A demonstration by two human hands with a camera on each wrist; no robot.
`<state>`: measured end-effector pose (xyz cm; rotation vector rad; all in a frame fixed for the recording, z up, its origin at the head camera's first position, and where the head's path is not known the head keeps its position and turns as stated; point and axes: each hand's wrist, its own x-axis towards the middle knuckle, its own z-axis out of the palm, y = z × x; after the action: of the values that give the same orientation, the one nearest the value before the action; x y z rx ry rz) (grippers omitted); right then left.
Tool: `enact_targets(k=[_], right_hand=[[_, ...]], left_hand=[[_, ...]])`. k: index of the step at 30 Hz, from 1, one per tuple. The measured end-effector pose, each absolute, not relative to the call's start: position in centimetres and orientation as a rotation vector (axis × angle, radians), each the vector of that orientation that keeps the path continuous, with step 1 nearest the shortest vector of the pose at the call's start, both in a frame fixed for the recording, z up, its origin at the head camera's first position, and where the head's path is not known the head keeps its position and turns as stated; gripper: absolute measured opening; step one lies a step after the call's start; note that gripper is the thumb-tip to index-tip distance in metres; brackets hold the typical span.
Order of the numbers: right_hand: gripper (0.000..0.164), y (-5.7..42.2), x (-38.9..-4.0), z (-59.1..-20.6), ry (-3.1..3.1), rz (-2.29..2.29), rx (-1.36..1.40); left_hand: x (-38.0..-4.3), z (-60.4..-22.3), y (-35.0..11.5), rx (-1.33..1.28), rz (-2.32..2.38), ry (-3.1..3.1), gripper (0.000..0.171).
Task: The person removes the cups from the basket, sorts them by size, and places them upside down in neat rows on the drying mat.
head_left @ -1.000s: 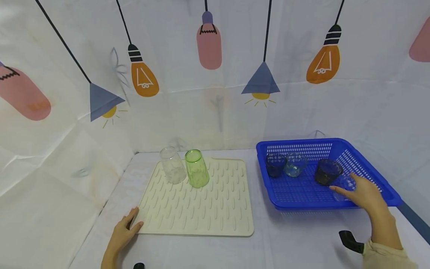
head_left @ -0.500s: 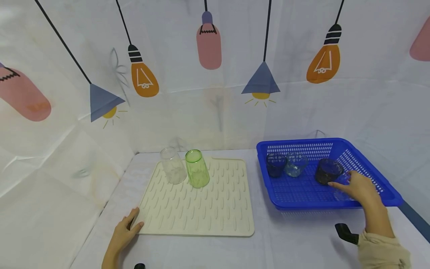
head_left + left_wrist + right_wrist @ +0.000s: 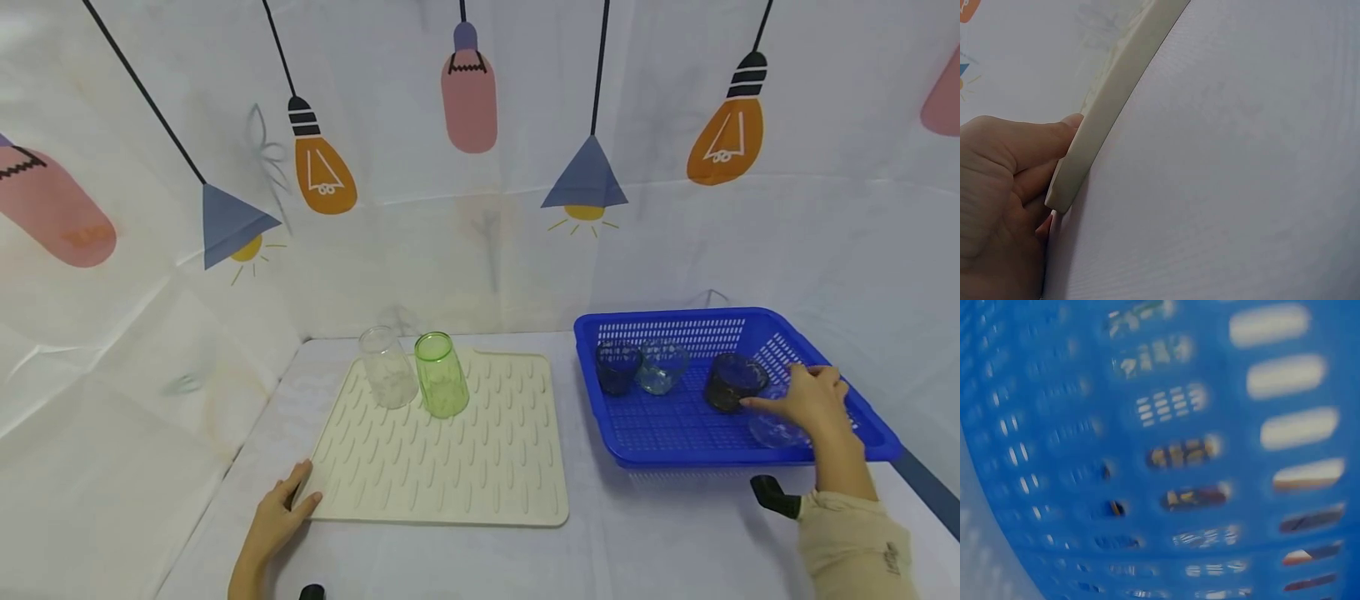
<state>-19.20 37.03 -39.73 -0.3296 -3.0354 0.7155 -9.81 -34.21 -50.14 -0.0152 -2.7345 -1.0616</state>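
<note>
My left hand (image 3: 272,521) grips the near-left corner of a cream drying mat (image 3: 495,467), thumb at the front edge and fingers along the left side. The left wrist view shows the mat's edge (image 3: 1107,103) close against the fingers. A clear glass (image 3: 388,371) and a green glass (image 3: 442,379) stand side by side on the mat's far part. Inside the blue basket (image 3: 622,457), my right hand (image 3: 813,408) holds a clear glass cup (image 3: 776,429) from above, thumb on its left, partly covering it. A dark glass cup (image 3: 731,385) sits just left of it.
Another dark cup (image 3: 617,371) and a clear cup (image 3: 662,368) stand at the basket's far left. The basket's slotted wall (image 3: 1222,425) fills the right wrist view. A white cloth (image 3: 645,525) covers the table, with a printed sheet (image 3: 480,250) hanging behind.
My right hand has shifted slightly up and away over the clear cup, its fingers reaching farther back, and more of the cup shows. The left hand and mat are unchanged.
</note>
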Motion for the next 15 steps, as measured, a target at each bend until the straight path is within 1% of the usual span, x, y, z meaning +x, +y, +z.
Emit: enact_targets(k=[5,10,15], right_hand=[[0.103,37.85,-19.77,-40.14,-3.093,0.611,-0.195],[0.111,38.04,-19.66,-40.12,-3.170,0.556,-0.203],[0.118,38.01,-19.17,-39.59,-3.209,0.593,-0.224]], left_hand=[[-9.95,-50.05,-34.17,-0.017,-1.072,-2.737,0.060],[-10.06,-50.19,-34.21,-0.029,-1.082,-2.720,0.060],[-10.12,-50.08,-34.17,-0.027,-1.085,-2.717,0.060]])
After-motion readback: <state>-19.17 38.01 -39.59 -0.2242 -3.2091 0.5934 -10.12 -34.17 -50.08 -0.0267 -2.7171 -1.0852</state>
